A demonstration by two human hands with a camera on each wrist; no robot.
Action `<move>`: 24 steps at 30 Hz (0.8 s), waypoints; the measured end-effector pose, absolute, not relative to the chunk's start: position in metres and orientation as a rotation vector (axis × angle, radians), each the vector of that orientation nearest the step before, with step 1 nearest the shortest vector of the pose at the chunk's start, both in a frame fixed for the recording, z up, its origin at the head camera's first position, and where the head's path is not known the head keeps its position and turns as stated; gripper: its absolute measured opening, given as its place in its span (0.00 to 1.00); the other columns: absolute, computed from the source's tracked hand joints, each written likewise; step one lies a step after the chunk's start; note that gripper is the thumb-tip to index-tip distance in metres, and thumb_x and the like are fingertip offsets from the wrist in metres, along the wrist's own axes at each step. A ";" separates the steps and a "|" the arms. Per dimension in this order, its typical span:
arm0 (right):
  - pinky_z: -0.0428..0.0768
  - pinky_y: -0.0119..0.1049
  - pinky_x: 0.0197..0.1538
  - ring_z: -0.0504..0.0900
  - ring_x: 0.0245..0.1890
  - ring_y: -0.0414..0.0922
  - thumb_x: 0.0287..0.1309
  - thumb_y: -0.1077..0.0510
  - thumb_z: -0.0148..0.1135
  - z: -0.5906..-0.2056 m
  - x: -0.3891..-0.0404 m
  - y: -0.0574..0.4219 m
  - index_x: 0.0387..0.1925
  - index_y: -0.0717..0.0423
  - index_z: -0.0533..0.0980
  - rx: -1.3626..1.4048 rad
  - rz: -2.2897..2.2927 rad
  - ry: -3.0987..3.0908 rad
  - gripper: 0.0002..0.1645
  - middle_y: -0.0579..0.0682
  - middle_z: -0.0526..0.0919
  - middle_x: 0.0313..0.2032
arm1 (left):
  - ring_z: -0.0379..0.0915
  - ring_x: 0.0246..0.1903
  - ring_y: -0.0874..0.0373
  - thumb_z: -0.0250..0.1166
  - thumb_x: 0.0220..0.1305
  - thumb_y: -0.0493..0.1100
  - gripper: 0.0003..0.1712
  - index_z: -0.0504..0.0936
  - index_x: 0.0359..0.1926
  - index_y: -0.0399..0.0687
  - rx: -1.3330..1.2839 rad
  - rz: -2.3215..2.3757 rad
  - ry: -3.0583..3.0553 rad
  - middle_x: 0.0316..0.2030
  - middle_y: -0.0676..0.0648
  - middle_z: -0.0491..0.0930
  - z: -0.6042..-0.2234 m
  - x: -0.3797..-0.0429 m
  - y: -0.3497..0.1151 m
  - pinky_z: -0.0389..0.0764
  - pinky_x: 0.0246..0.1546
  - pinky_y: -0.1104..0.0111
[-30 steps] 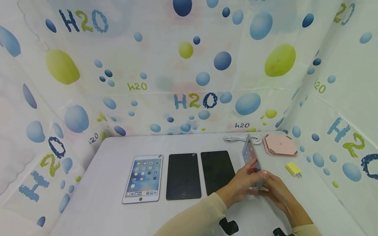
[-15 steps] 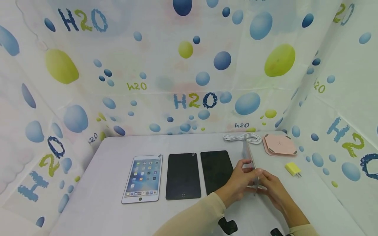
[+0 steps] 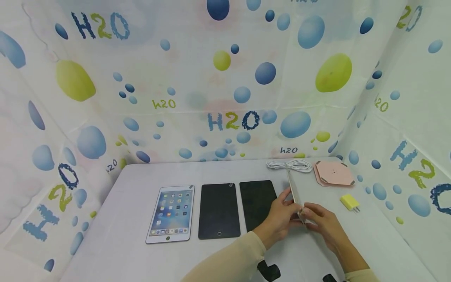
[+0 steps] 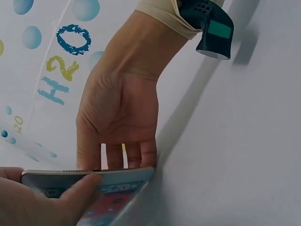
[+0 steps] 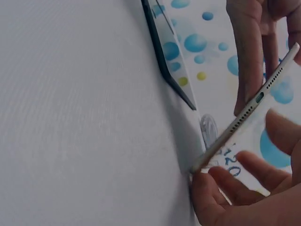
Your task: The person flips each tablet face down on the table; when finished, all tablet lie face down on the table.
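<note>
A thin tablet (image 3: 293,188) stands nearly edge-on between my two hands in the head view. My left hand (image 3: 275,220) grips its near part; in the left wrist view the left thumb (image 4: 87,186) lies across the lit, blurred screen side. At the same near end is my right hand (image 3: 327,227), and the right wrist view shows its fingers loosely bent at the tablet's lower corner, with the thumb apart. The charging port (image 5: 259,97) and speaker holes run along that near edge. Left of the hands lies a black-screened tablet (image 3: 258,203), partly covered by the left hand.
Further left lie another black-screened tablet (image 3: 219,211) and a white tablet (image 3: 170,213) showing app icons. A coiled white cable (image 3: 299,165), a pink pad-like object (image 3: 334,173) and a yellow plug charger (image 3: 350,202) sit at the right. A patterned sheet (image 3: 225,78) walls the table in.
The tablet between my hands has turned from showing a broad face to nearly edge-on, its far end swinging left. Both hands have shifted slightly, the left one leftward.
</note>
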State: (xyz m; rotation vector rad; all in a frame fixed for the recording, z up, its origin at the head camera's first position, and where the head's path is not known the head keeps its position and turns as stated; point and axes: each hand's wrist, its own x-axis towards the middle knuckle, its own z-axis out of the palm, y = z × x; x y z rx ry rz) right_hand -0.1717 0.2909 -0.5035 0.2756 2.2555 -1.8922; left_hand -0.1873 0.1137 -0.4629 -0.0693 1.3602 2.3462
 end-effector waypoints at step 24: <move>0.82 0.24 0.48 0.85 0.42 0.29 0.61 0.69 0.68 -0.507 -0.168 0.317 0.40 0.40 0.86 0.660 -2.443 1.898 0.19 0.32 0.87 0.38 | 0.81 0.55 0.40 0.49 0.66 0.21 0.40 0.61 0.77 0.45 -0.136 2.438 1.282 0.59 0.38 0.79 -0.481 -0.191 0.118 0.80 0.51 0.40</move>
